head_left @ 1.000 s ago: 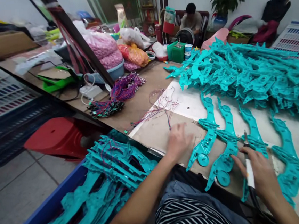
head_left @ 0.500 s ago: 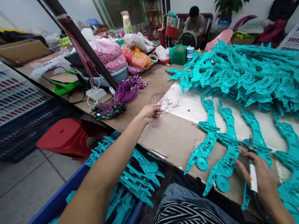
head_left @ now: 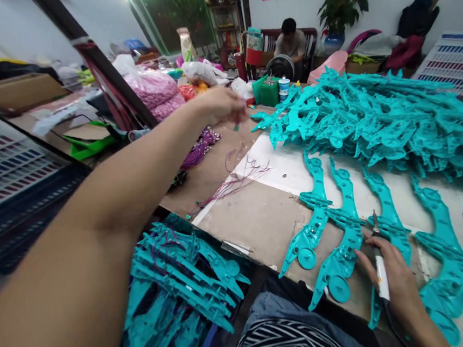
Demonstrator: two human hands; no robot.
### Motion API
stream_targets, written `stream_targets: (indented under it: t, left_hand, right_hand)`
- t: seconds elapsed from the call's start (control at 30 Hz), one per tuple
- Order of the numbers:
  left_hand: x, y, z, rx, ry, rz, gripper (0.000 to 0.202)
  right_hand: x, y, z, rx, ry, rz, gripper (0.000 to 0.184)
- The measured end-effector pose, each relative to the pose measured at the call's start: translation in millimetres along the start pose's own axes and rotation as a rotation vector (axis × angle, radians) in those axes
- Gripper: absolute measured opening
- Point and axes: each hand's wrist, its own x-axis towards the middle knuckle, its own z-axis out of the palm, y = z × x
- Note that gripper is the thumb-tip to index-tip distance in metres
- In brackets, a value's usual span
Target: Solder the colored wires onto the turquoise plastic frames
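**Left hand [head_left: 226, 108] above the tabletop [head_left: 255, 217], right hand [head_left: 396, 272] with a soldering iron [head_left: 382, 279]**

In the head view, the left arm stretches from the lower left corner to the upper middle of the frame, where the left hand hangs with its fingers bent together. It is blurred; a small green piece [head_left: 236, 127] shows just under the fingertips, but whether they grip it cannot be told.

The right hand, at the lower right, is loosely curled about the soldering iron, the thumb set apart from the white handle. The metal tip points up the frame, and a black cord runs down from the handle's lower end.

Four teal parts stand in a row from the centre to the right of the frame: the first [head_left: 314, 204], the second [head_left: 347, 214], the third [head_left: 383, 195], partly behind the right hand, and the fourth [head_left: 444, 241] at the far right. A large heap of teal parts [head_left: 373, 123] fills the upper right of the tabletop.

Loose thin wires [head_left: 244, 179] lie spread near the centre, partly across a white sheet [head_left: 265, 162]. A purple wire bundle [head_left: 201, 150] lies left of them, partly hidden by the left arm. At the lower left, below the tabletop's edge, more teal parts are stacked [head_left: 184, 277]. A seated person [head_left: 291, 44] is behind a fan [head_left: 281, 67] at the top.
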Motion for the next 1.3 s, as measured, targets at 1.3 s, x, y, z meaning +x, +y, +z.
stream_targets:
  t: [1.3]
  left_hand:
    - [-149, -71, 139.5, -0.838, -0.462, 0.007, 0.037]
  right_hand:
    - [100, -132, -59, 1.231, -0.215, 0.297, 0.035]
